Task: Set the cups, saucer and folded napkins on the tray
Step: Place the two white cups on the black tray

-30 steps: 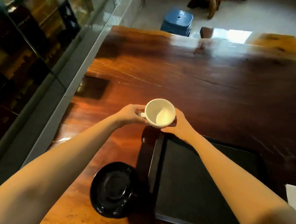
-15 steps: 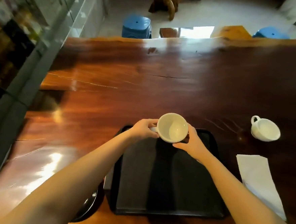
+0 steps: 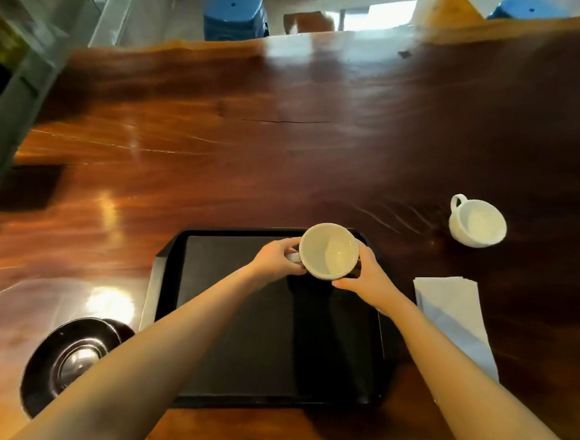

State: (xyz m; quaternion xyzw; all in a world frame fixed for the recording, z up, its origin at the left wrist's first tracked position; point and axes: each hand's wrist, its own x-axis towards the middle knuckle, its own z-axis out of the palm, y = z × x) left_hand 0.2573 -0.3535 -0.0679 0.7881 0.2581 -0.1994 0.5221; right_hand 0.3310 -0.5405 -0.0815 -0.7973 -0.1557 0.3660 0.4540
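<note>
A white cup is held over the far right part of the black tray. My left hand grips its handle side and my right hand holds its right wall. I cannot tell whether the cup touches the tray. A second white cup stands on the wooden table, to the right of the tray and farther back. White folded napkins lie just right of the tray. A black saucer sits left of the tray, partly hidden by my left forearm.
The dark wooden table stretches far ahead. A glass wall runs along its left side. Blue stools stand beyond the far edge.
Both hands have carried the cup from left of the tray to over its far right part. The view has swung right, bringing the second cup and the napkins into sight.
</note>
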